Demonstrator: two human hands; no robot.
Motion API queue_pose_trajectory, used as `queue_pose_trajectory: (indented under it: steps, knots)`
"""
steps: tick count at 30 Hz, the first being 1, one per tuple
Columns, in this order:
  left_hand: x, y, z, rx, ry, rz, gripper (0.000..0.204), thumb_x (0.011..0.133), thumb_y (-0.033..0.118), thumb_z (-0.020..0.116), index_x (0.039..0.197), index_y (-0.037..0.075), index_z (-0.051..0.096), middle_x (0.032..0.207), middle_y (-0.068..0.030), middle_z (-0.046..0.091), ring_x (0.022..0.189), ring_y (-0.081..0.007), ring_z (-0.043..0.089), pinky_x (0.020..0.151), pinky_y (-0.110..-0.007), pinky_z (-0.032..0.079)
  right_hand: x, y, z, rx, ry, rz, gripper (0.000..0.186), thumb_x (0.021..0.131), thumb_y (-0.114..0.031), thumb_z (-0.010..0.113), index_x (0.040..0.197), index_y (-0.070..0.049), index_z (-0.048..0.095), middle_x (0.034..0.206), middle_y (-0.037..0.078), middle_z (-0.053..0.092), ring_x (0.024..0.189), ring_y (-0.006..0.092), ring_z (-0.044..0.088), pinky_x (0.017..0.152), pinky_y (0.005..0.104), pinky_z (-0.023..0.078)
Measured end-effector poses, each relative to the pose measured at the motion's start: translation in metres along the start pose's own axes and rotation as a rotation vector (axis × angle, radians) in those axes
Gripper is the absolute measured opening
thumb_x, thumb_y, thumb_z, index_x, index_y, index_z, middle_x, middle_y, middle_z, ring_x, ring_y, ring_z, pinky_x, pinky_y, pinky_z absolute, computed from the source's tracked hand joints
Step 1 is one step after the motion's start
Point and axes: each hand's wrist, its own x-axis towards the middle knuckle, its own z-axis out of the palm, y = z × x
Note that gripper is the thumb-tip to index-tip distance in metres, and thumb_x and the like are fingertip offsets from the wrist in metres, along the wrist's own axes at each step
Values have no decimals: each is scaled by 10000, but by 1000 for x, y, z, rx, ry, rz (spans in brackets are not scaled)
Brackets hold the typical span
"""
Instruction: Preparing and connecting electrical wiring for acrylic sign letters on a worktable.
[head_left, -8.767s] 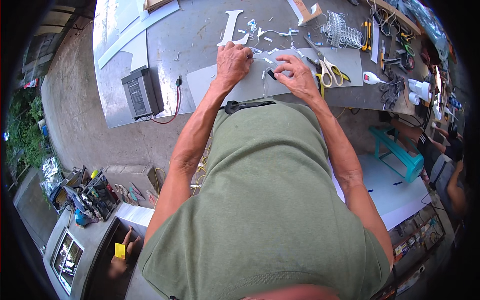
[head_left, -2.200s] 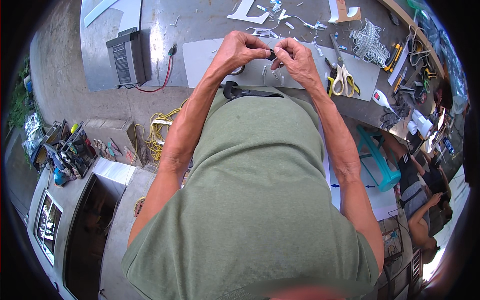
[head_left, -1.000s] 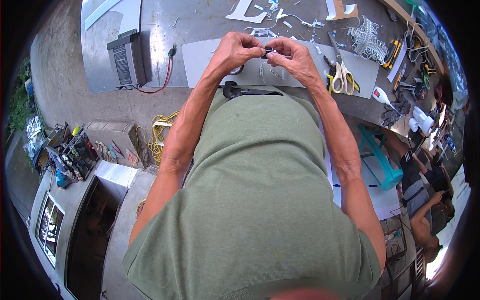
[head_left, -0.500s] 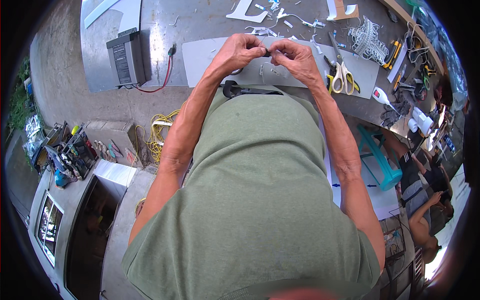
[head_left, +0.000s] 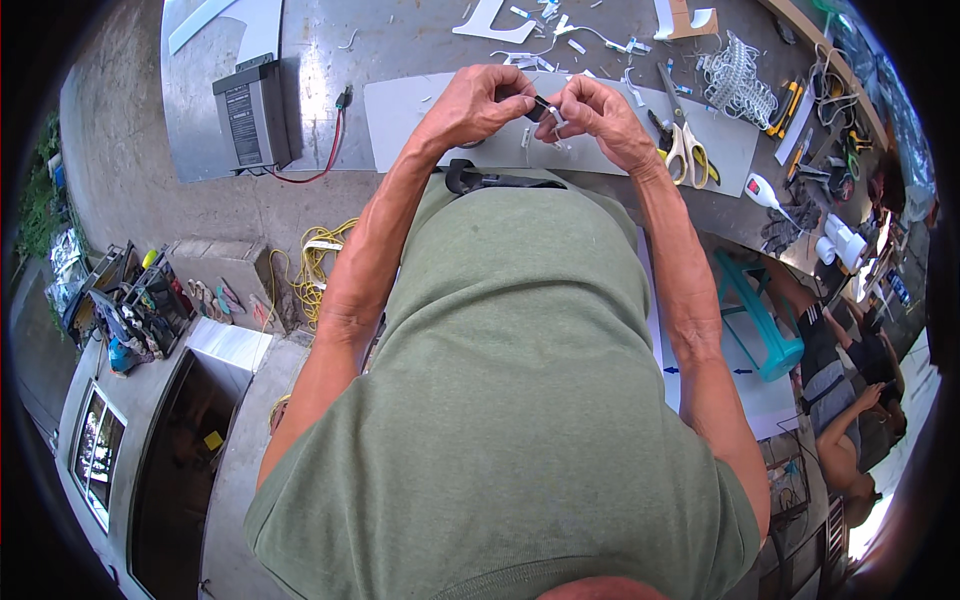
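Over the near edge of a light grey sheet (head_left: 420,125), both my hands work close together. My left hand (head_left: 485,105) pinches a short black strip (head_left: 538,108) that looks like tape, between thumb and forefinger. Fingers of my right hand (head_left: 603,118) are closed on a small white piece with thin wire (head_left: 556,122), right beside the strip. I cannot tell whether strip and wire touch. Below the fingers a thin wire with a small light-coloured module hangs or lies over the sheet.
Cream-handled scissors (head_left: 680,155) lie right of my right hand, near a coil of white light modules (head_left: 738,80) and yellow cutters (head_left: 785,108). A grey power box (head_left: 250,118) with a red lead stands left. Behind are white scraps (head_left: 497,22). A teal stool (head_left: 765,315) and a person (head_left: 850,420) are at right.
My hands have drawn slightly apart, and the right hand has turned. The black strip and the white piece with wire now show between them.
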Motion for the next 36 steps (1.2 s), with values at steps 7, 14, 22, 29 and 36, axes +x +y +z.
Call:
queue_pose_trajectory:
  steps: [7,14,22,29,36]
  knots:
    - [-1,-1,6,-13,20,71,241,888,202,691,988,-18,705,814,-54,686,738,-125,583,698,-285,490,8,-5,8,-84,105,199,288,1002,-311,601,995,-23,600,905,117,697,872,215,729,756,355,615]
    - [-3,-1,5,34,1,76,210,891,174,689,988,-12,705,827,-69,696,744,-130,610,703,-288,507,9,-2,-2,166,72,300,279,992,-304,599,986,-28,634,901,126,702,839,222,730,765,395,620]
    - [-2,0,7,34,0,80,207,888,160,689,986,-22,702,831,-81,701,767,-141,637,727,-296,525,11,4,-4,150,76,414,264,954,-273,678,1011,-16,689,916,109,710,861,212,725,777,411,616]
    - [-1,1,7,81,4,73,191,876,133,684,976,-28,711,850,-100,714,782,-161,657,747,-306,537,11,3,-6,156,31,440,288,955,-287,680,1043,-13,697,947,128,722,873,214,715,806,431,604]
    - [-1,-1,10,39,49,121,212,826,162,683,937,-11,735,810,-172,725,736,-270,706,709,-359,553,11,7,-8,240,15,464,296,961,-287,672,1046,-4,690,942,137,730,865,221,718,815,437,599]
